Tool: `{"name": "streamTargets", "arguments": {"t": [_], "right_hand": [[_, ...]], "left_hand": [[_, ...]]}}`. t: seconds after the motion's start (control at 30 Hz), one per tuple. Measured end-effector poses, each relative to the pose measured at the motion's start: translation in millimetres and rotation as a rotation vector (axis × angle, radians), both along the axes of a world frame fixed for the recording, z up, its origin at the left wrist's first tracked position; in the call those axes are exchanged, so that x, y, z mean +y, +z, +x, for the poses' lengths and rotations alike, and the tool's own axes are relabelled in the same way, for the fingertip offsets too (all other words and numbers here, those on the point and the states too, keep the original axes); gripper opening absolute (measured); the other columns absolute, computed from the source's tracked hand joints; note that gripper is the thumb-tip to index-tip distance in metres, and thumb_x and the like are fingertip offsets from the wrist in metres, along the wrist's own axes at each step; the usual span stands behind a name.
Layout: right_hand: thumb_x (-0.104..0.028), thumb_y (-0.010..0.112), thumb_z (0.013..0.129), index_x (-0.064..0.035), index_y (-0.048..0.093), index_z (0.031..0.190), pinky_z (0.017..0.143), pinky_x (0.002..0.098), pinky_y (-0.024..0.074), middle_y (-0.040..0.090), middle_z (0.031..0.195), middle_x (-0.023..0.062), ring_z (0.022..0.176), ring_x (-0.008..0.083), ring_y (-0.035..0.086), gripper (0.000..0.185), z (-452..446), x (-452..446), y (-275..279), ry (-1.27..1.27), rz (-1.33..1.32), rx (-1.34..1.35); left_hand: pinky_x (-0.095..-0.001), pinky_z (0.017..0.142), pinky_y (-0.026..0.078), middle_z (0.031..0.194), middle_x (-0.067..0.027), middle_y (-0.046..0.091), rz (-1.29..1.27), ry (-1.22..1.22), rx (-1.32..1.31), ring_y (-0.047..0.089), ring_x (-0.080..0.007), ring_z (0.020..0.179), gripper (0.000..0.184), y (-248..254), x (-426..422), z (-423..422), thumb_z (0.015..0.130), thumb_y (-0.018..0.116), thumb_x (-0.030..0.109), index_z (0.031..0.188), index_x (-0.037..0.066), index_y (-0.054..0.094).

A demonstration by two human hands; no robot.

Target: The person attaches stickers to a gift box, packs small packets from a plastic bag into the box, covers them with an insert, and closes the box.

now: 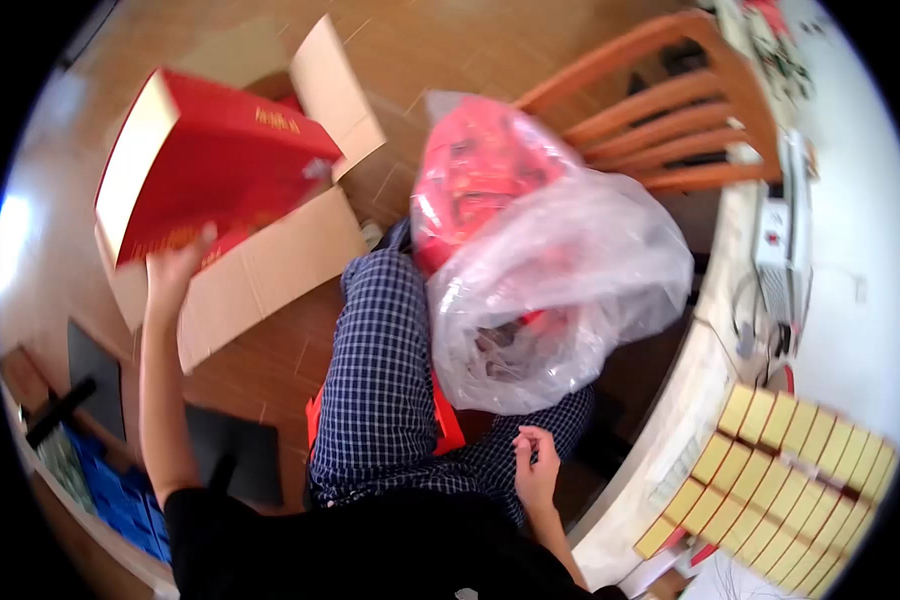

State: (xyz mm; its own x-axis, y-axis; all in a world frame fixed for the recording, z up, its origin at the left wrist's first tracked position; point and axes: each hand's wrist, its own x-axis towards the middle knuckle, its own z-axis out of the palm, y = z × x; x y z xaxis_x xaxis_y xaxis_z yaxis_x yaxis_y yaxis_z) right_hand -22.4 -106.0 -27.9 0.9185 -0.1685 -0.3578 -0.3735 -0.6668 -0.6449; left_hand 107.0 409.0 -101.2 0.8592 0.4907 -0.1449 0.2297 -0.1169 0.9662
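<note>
We cannot read the blurred gold lettering [276, 120] on the rectangular red box with a pale side [235, 160], gripped at its near edge by our left hand [174, 266], fingers partly hidden; beyond those fingers, it covers much of an open brown cardboard carton [270, 272]. Our right hand [538, 470] has its fingers loosely curled, a clear plastic bag [615, 240] beyond them.

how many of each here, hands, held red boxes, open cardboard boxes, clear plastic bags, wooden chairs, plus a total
Hands: 2 (left hand, right hand)
Held red box: 1
Open cardboard box: 1
Clear plastic bag: 1
Wooden chair: 1
Total: 6
</note>
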Motion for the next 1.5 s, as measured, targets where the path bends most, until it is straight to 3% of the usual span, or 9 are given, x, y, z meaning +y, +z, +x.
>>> {"name": "streamTargets", "arguments": {"t": [0.23,0.4,0.53,0.57,0.67,0.73,0.87,1.03,1.5], "right_hand": [[-0.014,0.045,0.098,0.0006,0.051,0.117,0.079,0.0276,0.0460,0.060,0.102,0.0103,0.088,0.0139,0.055,0.025,-2,-35,89,-0.242,0.414,-0.440],[-0.045,0.039,0.099,-0.0019,0.040,0.136,0.091,0.0362,0.0437,0.051,0.130,0.0154,0.111,0.0231,0.053,0.057,-61,-118,126,-0.532,0.599,-0.644],[-0.043,0.046,0.098,-0.0023,0.039,0.136,0.091,0.0328,0.0427,0.049,0.129,0.0106,0.112,0.0180,0.051,0.057,-143,-158,130,-0.814,0.444,-0.755],[-0.040,0.049,0.097,-0.0020,0.039,0.135,0.092,0.0316,0.0424,0.049,0.129,0.0100,0.111,0.0171,0.052,0.055,-163,-162,130,-0.928,0.334,-0.771],[-0.036,0.056,0.094,-0.0007,0.041,0.132,0.086,0.0305,0.0446,0.052,0.124,0.0111,0.104,0.0160,0.054,0.055,-219,-177,116,-1.113,0.248,-0.808],[-0.034,0.063,0.090,0.0003,0.041,0.130,0.082,0.0294,0.0458,0.054,0.120,0.0114,0.098,0.0153,0.054,0.057,-244,-183,108,-1.215,0.230,-0.791],[-0.035,0.062,0.089,-0.0011,0.043,0.128,0.085,0.0307,0.0446,0.053,0.119,0.0108,0.099,0.0156,0.057,0.055,-273,-186,87,-1.284,0.120,-0.738],[-0.027,0.067,0.086,-0.0009,0.044,0.122,0.084,0.0302,0.0441,0.053,0.114,0.0092,0.094,0.0144,0.057,0.050,-279,-184,75,-1.207,-0.076,-0.625],[-0.028,0.062,0.092,-0.0033,0.057,0.076,0.059,0.0186,0.0351,0.054,0.068,-0.0037,0.064,0.0019,0.042,0.030,-273,-194,115,-1.298,-0.001,-0.290]], "left_hand": [[-0.0412,0.096,0.042,0.122,-0.0145,0.055,0.639,-0.498,-0.503,0.052,-0.0282,0.111,0.050,23,-123,-9,0.080,0.066,0.020,0.124,0.002,0.051],[-0.0455,0.105,0.037,0.125,-0.0271,0.052,-0.783,-1.173,-0.741,0.053,-0.0359,0.117,0.029,131,-386,3,0.095,0.053,0.022,0.119,0.007,0.049],[-0.0440,0.114,0.024,0.146,-0.0181,0.037,-0.778,-1.859,-0.719,0.026,-0.0333,0.140,0.033,146,-498,-47,0.089,0.058,0.007,0.122,0.012,0.056],[-0.0440,0.112,0.027,0.147,-0.0164,0.037,-0.909,-1.931,-0.204,0.030,-0.0270,0.139,0.034,147,-511,-56,0.090,0.056,0.009,0.124,0.012,0.055],[-0.0446,0.109,0.031,0.145,-0.0164,0.040,-0.926,-1.689,0.664,0.038,-0.0250,0.135,0.034,175,-577,-75,0.090,0.056,0.015,0.124,0.010,0.054],[-0.0463,0.106,0.033,0.141,-0.0154,0.046,-0.192,-1.970,-1.021,0.045,-0.0281,0.128,0.037,142,-613,-74,0.088,0.057,0.020,0.123,0.009,0.054],[-0.0464,0.103,0.037,0.124,-0.0130,0.059,0.305,-1.638,-1.111,0.055,-0.0304,0.113,0.038,138,-636,-75,0.083,0.060,0.009,0.121,0.008,0.055],[-0.0370,0.101,0.038,0.115,-0.0132,0.062,-0.314,-1.411,-0.338,0.055,-0.0248,0.115,0.026,148,-600,-66,0.097,0.047,0.012,0.118,0.001,0.056],[-0.0308,0.104,0.030,0.120,-0.0132,0.049,-0.275,-1.484,-0.348,0.045,-0.0200,0.116,0.037,144,-599,-117,0.102,0.036,0.026,0.125,-0.001,0.047]]}}
